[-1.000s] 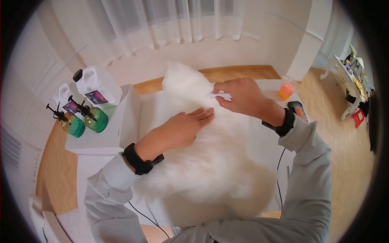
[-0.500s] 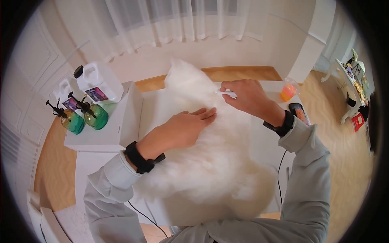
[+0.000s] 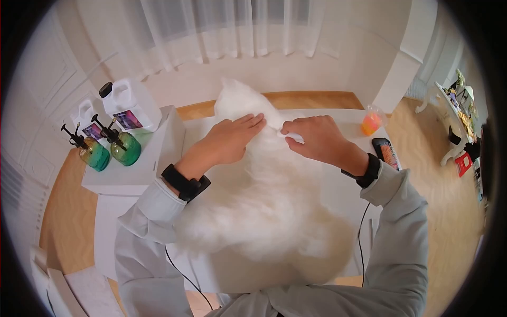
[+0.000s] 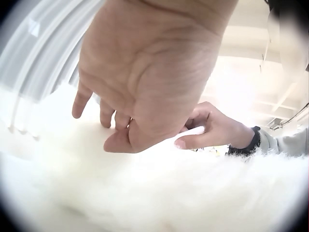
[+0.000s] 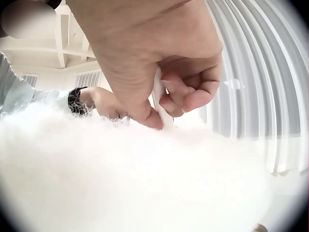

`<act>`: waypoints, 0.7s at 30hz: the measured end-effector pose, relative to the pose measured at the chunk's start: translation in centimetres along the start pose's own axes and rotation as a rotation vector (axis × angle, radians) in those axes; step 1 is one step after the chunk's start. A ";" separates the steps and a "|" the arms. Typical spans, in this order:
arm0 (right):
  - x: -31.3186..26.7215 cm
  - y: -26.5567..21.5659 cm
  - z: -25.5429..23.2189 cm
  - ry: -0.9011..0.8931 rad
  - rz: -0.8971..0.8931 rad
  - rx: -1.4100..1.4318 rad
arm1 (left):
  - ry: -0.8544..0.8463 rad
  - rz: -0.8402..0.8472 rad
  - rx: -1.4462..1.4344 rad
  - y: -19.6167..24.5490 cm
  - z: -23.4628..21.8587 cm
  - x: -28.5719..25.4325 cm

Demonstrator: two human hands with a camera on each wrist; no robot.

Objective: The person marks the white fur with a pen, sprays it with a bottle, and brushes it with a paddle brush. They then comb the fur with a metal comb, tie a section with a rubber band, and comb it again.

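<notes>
The left grip [image 3: 232,138], fingers extended, rests on the white-furred animal [image 3: 266,211] beneath both grips, having shifted headward, which presumably moves its support there. Just right of it, the right grip [image 3: 321,140] pinches a slim white tool [image 3: 292,137], its tip indistinct against the fur.

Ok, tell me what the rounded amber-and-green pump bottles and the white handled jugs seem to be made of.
Rounded amber-and-green pump bottles: probably glass, glossy and see-through, though clear plastic could look alike.
White handled jugs: most likely moulded plastic, smooth and opaque, with handles formed in one with the body.
</notes>
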State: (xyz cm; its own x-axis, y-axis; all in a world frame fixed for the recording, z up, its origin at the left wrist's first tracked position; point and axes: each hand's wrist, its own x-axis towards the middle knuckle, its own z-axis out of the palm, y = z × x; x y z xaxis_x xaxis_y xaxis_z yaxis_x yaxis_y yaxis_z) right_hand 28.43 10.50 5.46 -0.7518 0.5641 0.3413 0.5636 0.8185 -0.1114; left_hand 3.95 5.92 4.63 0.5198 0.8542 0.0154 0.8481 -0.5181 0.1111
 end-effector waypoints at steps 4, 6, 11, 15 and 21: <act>-0.1 0.4 0.0 -0.008 -0.049 0.071 | -0.036 0.018 -0.058 0.0 -0.1 -0.2; 0.0 0.6 -0.6 -0.005 -0.056 0.088 | 0.004 0.038 -0.016 0.1 0.6 -0.4; 1.6 0.2 -1.9 0.074 0.003 0.168 | 0.036 0.047 0.004 0.3 1.1 -0.8; 2.2 1.2 -0.3 0.095 -0.020 0.044 | -0.001 0.026 0.053 0.8 0.9 -0.7; 2.2 1.8 -0.1 0.063 0.063 0.023 | -0.009 0.013 0.055 1.0 1.0 -0.6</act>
State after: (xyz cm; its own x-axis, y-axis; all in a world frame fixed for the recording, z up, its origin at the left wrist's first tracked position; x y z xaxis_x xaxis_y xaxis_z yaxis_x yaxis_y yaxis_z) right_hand 27.78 13.22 6.07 -0.6919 0.6072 0.3907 0.6005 0.7844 -0.1556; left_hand 4.56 4.83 3.78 0.5312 0.8472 0.0078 0.8456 -0.5307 0.0566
